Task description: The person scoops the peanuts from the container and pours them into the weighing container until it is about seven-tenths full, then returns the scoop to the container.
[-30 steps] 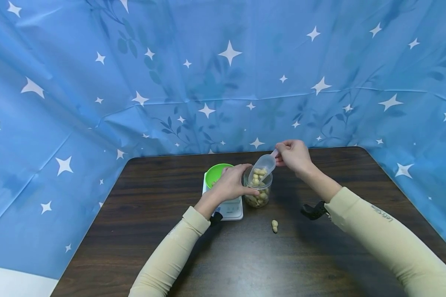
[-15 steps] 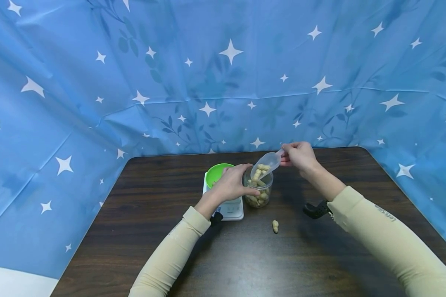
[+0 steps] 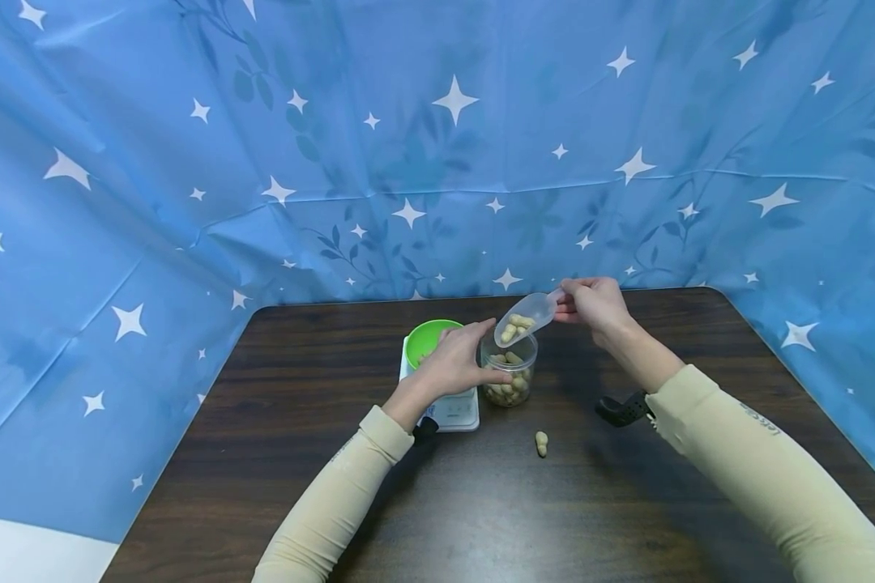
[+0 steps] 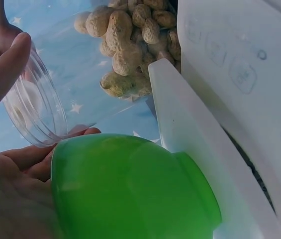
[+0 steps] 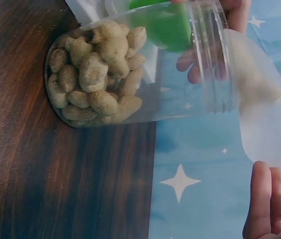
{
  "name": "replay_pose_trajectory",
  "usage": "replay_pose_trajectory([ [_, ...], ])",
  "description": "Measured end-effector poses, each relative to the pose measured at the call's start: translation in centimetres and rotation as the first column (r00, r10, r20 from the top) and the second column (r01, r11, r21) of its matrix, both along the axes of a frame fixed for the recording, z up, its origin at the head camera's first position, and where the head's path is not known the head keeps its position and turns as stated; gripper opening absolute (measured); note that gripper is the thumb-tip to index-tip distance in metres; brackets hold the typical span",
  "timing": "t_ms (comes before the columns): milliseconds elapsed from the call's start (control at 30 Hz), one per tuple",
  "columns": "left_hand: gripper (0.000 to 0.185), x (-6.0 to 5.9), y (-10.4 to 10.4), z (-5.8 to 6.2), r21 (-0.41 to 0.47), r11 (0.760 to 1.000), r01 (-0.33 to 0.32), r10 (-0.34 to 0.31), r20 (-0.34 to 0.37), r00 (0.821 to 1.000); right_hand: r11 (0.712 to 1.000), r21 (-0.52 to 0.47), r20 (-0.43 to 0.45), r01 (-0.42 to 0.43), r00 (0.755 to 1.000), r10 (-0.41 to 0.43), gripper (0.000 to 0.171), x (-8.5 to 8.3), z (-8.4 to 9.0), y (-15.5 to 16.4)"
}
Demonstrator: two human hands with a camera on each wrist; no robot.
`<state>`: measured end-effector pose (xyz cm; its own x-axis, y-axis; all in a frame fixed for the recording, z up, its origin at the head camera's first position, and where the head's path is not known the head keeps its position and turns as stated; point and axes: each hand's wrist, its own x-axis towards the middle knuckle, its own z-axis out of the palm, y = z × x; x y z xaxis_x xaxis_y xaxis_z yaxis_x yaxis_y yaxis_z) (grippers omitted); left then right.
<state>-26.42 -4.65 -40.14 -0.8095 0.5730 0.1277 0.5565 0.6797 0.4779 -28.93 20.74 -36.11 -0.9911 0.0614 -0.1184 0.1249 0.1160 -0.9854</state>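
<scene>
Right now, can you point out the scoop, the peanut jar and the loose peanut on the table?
scoop (image 3: pixel 525 316): head view, on its clear bowl.
peanut jar (image 3: pixel 509 380): head view, on its clear side wall.
loose peanut (image 3: pixel 542 443): head view, on the middle of its shell.

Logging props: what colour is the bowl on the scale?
Bright green bowl, clearest in the left wrist view.

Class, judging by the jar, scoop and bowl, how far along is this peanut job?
Done: little that shows. In hand: right hand holds the scoop with peanuts above the jar, which the left hand grips. Left: the jar is still part full, and one peanut lies on the table.
</scene>
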Motion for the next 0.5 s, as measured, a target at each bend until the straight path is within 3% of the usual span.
replay_pose_trajectory([
  [300,0.104,0.2,-1.4,0.0,0.053,0.998,-0.016,0.012,0.074,0.997,0.998,-0.067,-0.026,0.017,0.999,-0.019,0.044,-0.6,0.5,-0.9],
  [500,0.098,-0.2,-3.6,0.3,0.094,0.994,-0.048,0.044,0.051,0.998,0.995,-0.094,-0.05,0.041,0.998,-0.046,0.04,-1.3,0.7,-1.9],
])
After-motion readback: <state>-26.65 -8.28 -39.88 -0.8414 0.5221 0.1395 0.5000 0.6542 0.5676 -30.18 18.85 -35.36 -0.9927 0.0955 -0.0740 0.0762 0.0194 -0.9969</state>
